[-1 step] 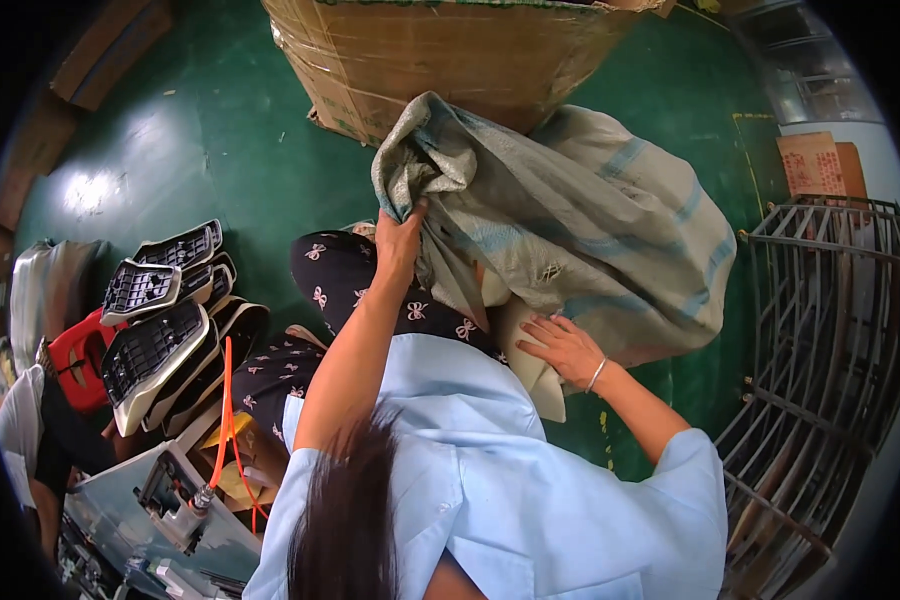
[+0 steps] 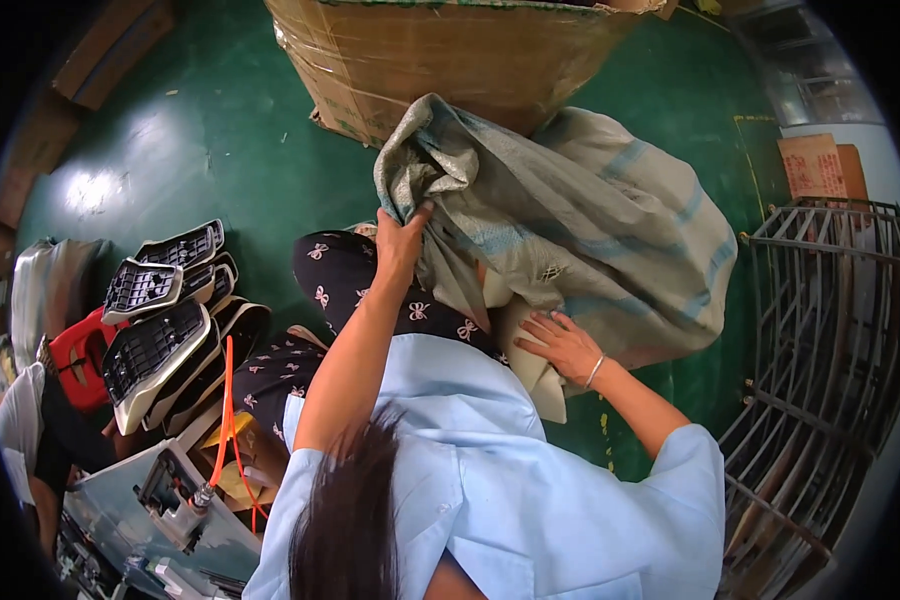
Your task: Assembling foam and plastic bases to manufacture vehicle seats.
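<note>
Woven grey sack (image 2: pixel 590 220) with pale blue stripes, slumped on the green floor (image 2: pixel 220 150), leaned against a big cardboard box (image 2: pixel 450 60) and rested partly on the lap. Looked full and heavy, though nothing of the contents could be seen.

Gripped its bunched upper edge with the left hand (image 2: pixel 400 240): grip clamped on the folded cloth, arm stretched forward. Laid the right hand (image 2: pixel 560 345) flat on the lower side of the sack, grip apart, fingers spread, nothing held, only pressed against the cloth.

Also seen: a stack of black plastic grilles (image 2: pixel 160 310) on the left, an orange cable (image 2: pixel 228 390) just beside them, and a wire rack (image 2: pixel 830 330) close on the right.

Possible troubles, judged from this position:
- Could lose the edge from the left grip, because only a small fold of smooth cloth was pinched; sack would then fall back to the floor.
- Could tip the sack toward the wire rack if pulled from one corner only, with the flat right hand too weak to stop it; cloth might catch on the wires.
- Could spill the contents if the mouth opened while tilted.
</note>
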A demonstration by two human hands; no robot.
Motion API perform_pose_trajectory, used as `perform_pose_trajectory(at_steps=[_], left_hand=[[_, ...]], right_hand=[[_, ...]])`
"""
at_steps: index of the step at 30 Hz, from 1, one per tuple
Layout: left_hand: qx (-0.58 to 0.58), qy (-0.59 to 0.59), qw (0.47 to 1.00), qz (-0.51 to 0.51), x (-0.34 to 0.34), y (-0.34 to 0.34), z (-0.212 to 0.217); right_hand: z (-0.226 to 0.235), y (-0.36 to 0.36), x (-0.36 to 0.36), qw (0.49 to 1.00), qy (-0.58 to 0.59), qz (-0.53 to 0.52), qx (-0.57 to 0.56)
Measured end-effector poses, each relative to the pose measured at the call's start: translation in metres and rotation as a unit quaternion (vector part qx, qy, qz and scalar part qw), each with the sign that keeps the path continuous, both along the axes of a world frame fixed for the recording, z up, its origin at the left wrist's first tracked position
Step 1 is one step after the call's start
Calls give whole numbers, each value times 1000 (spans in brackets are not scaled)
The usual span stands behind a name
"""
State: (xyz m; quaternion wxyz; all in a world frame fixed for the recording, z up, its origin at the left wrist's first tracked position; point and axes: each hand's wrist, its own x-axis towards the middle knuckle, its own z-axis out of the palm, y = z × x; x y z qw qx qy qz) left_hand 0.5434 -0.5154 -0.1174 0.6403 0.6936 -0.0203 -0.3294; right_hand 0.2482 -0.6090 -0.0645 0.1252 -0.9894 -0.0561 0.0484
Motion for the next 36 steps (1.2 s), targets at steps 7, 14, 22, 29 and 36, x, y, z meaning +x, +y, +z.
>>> perform_pose_trajectory(at_steps=[7,14,22,29,36], left_hand=[[41,-139,988,-60,-4,34,18],[-211,-275,916,-201,-17,85,60],[-127,-100,978,-133,-28,103,59],[-273,150,925,216,0,138,59],[-358,95,869,329,22,195,80]], right_hand=[[-15,-51,38,994,51,87,-29],[197,-98,122,956,-214,-143,138],[245,-34,247,940,-252,-11,230],[207,-87,346,957,-190,-33,219],[158,-94,429,972,46,-195,-122]])
